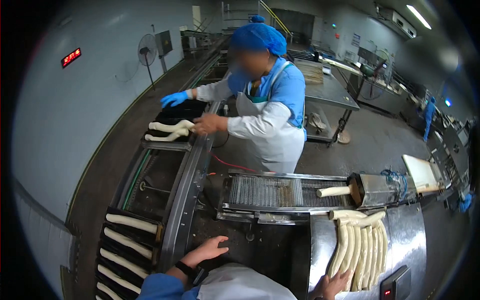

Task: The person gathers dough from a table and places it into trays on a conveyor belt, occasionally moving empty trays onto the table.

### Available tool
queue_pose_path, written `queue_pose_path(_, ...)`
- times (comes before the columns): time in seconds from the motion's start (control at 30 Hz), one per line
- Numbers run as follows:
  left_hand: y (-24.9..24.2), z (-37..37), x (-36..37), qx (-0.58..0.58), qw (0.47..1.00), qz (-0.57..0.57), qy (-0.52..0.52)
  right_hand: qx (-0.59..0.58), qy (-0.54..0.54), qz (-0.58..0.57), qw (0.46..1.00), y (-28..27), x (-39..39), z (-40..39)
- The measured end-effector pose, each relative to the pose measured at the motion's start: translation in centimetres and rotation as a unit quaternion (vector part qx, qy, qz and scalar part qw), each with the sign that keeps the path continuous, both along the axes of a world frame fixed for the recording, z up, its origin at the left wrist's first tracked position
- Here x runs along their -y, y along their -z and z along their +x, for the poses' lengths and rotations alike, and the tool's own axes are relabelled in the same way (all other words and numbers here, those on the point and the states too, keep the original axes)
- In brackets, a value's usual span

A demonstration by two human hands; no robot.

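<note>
My left hand [211,248] hangs in front of my apron with its fingers apart and nothing in it. On the right, my right hand [334,285] is at the near left end of a row of long, pale dough rolls [352,252]. Its fingers are stretched out and overlap the nearest roll, without closing round it. The rolls lie side by side on a metal table [405,235], with a couple laid across their far ends. At my left, several dough strips [125,241] rest in the grooves of a black tray [156,250].
Across the conveyor frame [187,200], a co-worker [272,100] handles dough strips [170,130] at another black tray. A mesh belt [265,191] carries a dough roll [334,191] beside a metal machine [382,190]. A small device with a red display [396,285] stands near my right.
</note>
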State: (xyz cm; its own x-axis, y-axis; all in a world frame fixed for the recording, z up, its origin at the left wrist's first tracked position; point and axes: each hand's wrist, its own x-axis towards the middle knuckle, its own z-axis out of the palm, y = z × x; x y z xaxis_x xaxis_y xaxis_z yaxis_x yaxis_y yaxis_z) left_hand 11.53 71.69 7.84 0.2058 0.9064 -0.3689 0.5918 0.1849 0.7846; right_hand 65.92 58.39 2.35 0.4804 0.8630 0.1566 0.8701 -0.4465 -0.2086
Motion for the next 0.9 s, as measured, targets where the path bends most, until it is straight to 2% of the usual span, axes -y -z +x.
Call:
queue_pose_path(0.07, -0.7, -0.3, 0.5, 0.008, 1.000, -0.003, -0.013, 0.065, 0.008, 0.052, 0.997, 0.9, 0.3, -0.5)
queue_pose_path(0.1, -1.1, -0.6, 0.9, -0.002, 1.000, -0.007, -0.022, 0.048, 0.007, -0.062, 0.997, 0.3, 0.7, -0.3)
queue_pose_path(0.13, -1.3, -0.8, 1.3, -0.013, 0.999, -0.012, -0.031, 0.050, -0.001, -0.061, 0.997, -1.9, 0.2, -1.1)
queue_pose_path(0.2, -1.0, -1.5, 2.1, -0.005, 0.999, -0.011, -0.048, -0.050, 0.096, -0.239, 0.965, -6.9, -1.4, -3.8)
queue_pose_path(0.23, -0.7, -1.8, 2.5, 0.002, 0.998, -0.010, -0.057, 0.014, 0.095, -0.239, 0.966, -8.6, -1.8, -5.2)
queue_pose_path(0.27, -0.3, -2.1, 3.0, 0.003, 0.998, -0.011, -0.061, 0.016, 0.091, -0.240, 0.966, -7.3, -1.8, -4.1)
queue_pose_path(0.33, 0.9, -2.4, 3.7, 0.035, 0.996, -0.013, -0.087, -0.096, 0.095, -0.222, 0.966, -3.2, -1.8, -0.6)
queue_pose_path(0.43, 1.9, -2.8, 4.5, 0.034, 0.995, -0.025, -0.090, -0.097, 0.046, -0.214, 0.971, -0.5, -1.5, 2.2)
queue_pose_path(0.5, 1.8, -3.1, 5.1, 0.038, 0.994, -0.029, -0.097, -0.088, 0.052, -0.204, 0.974, 1.1, -1.4, 3.0)
queue_pose_path(0.63, 2.1, -4.0, 6.2, 0.044, 0.991, -0.035, -0.121, -0.075, 0.097, -0.220, 0.968, -0.5, -2.0, 1.3)
queue_pose_path(0.77, 2.0, -4.7, 6.9, 0.053, 0.986, -0.052, -0.146, -0.109, 0.052, -0.207, 0.971, 0.1, -1.7, 2.8)
queue_pose_path(0.8, 2.2, -4.9, 6.9, 0.055, 0.987, -0.042, -0.145, -0.338, 0.064, -0.153, 0.926, 0.6, -1.7, 3.9)
queue_pose_path(0.83, 2.5, -5.0, 6.9, 0.057, 0.988, -0.032, -0.143, -0.548, 0.075, -0.090, 0.828, 1.0, -1.5, 4.6)
queue_pose_path(0.87, 2.6, -5.1, 6.8, 0.060, 0.987, -0.035, -0.145, -0.635, 0.106, -0.018, 0.765, -2.7, -1.7, 2.4)
queue_pose_path(0.9, 2.8, -5.1, 6.7, 0.085, 0.984, -0.041, -0.151, -0.643, 0.138, -0.002, 0.753, -2.6, -1.7, 2.5)
